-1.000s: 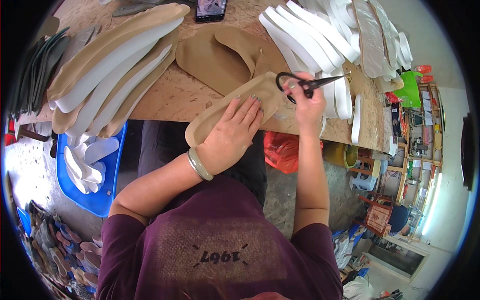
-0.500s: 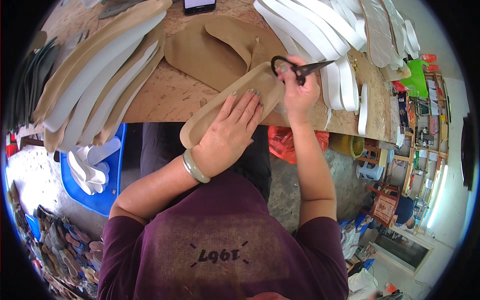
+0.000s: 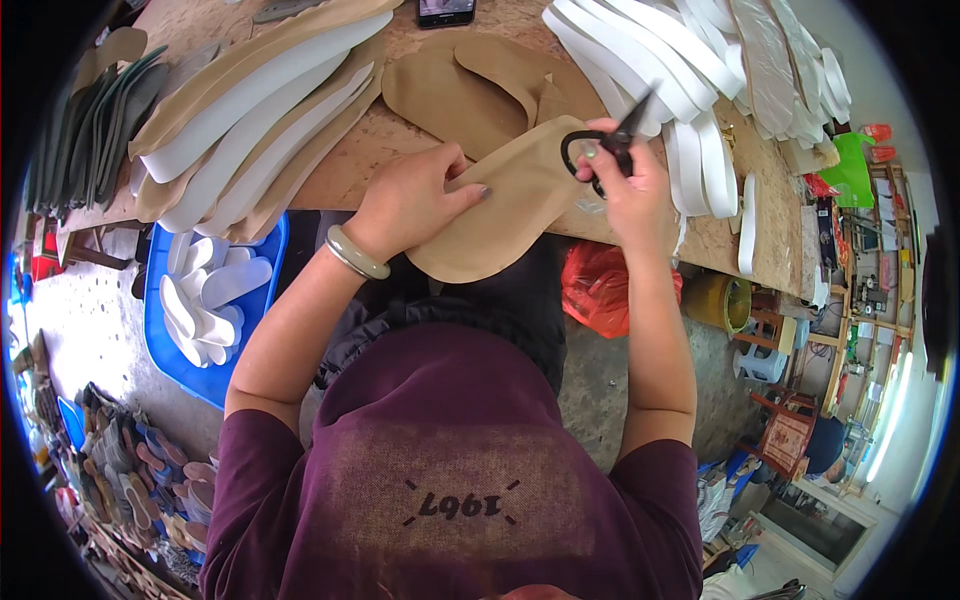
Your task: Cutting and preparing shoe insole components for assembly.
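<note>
A tan sole-shaped insole (image 3: 515, 200) lies slantwise over the front edge of the workbench, its near end reaching past the edge above my lap. My left hand (image 3: 415, 195), with a pale bangle on its wrist, grips the insole's left side, thumb on top and fingers curled at the edge. My right hand (image 3: 635, 185) holds black-handled scissors (image 3: 636, 115), blades pointing away and to the right. It is beside the insole's far right end; whether it also pinches that end, I cannot tell. Flat tan sheet pieces (image 3: 450, 85) lie just behind.
Tan and white insoles (image 3: 270, 90) fan out at left, near dark ones (image 3: 95, 140). White strips (image 3: 640, 50) are stacked at right. A phone (image 3: 446, 10) lies at the back. Below the bench are a blue bin (image 3: 195, 365) of white pieces and a red plastic bag (image 3: 597, 290).
My left hand has gone from lying flat on the insole to gripping its left side. The insole has turned its broad face toward me. The scissors now point more upward.
</note>
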Action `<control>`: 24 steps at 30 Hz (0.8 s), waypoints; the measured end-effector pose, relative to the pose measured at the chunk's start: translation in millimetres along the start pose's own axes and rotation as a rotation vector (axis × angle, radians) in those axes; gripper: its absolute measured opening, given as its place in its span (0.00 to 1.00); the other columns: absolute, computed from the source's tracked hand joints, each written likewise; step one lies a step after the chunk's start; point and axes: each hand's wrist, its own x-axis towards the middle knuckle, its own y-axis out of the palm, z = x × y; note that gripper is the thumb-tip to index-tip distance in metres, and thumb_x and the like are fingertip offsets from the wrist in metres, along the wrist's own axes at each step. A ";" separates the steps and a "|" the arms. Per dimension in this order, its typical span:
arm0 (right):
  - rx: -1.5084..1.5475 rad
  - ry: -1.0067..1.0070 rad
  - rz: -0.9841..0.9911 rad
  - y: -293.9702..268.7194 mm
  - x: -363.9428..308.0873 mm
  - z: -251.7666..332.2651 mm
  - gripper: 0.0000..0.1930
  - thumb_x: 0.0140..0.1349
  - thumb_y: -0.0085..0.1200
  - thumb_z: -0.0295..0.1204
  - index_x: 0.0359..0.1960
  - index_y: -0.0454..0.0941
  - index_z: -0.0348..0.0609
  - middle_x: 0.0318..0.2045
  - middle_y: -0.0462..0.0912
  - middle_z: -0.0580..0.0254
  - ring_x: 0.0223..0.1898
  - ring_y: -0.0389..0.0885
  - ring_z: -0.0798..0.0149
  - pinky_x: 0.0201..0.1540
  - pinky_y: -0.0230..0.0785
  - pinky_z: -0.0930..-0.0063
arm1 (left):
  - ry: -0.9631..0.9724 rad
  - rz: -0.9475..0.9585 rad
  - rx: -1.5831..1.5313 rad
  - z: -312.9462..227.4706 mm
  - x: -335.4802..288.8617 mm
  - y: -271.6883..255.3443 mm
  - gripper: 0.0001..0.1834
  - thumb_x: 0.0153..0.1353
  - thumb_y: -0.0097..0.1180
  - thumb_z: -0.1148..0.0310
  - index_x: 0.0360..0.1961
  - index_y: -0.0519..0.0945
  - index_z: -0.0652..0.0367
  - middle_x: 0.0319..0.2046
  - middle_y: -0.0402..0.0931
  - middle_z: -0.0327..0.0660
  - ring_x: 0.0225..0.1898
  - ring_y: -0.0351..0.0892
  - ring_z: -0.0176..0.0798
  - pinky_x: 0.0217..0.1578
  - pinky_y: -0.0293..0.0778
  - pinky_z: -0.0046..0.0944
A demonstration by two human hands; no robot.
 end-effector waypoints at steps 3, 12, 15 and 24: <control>-0.239 -0.047 -0.028 26.0 -9.1 6.2 0.10 0.67 0.54 0.23 0.49 0.79 0.42 0.28 0.83 0.64 0.27 0.81 0.73 0.34 0.75 0.75 | 0.018 -0.006 0.035 1.8 0.4 3.3 0.18 0.58 0.65 0.58 0.30 0.73 0.61 0.22 0.74 0.47 0.25 0.75 0.47 0.29 0.70 0.43; -0.335 -0.120 -0.022 49.3 -34.7 17.3 0.11 0.64 0.53 0.19 0.47 0.77 0.42 0.25 0.81 0.58 0.25 0.82 0.63 0.30 0.73 0.70 | 0.049 -0.054 0.030 2.5 -1.0 6.7 0.15 0.60 0.62 0.57 0.30 0.73 0.58 0.20 0.76 0.47 0.25 0.77 0.54 0.27 0.71 0.50; -0.284 -0.049 0.002 54.2 -48.3 20.6 0.11 0.65 0.53 0.20 0.48 0.76 0.42 0.26 0.81 0.59 0.26 0.82 0.65 0.31 0.73 0.72 | 0.029 -0.046 0.028 2.3 -2.1 6.5 0.15 0.60 0.62 0.57 0.30 0.74 0.58 0.20 0.76 0.47 0.25 0.78 0.54 0.27 0.71 0.50; 0.007 0.149 0.019 73.0 -85.8 31.1 0.10 0.69 0.52 0.22 0.51 0.75 0.38 0.27 0.80 0.65 0.27 0.79 0.74 0.32 0.73 0.79 | 0.089 -0.091 0.033 2.9 -3.1 9.3 0.15 0.60 0.62 0.58 0.29 0.73 0.58 0.19 0.75 0.47 0.24 0.77 0.54 0.26 0.71 0.50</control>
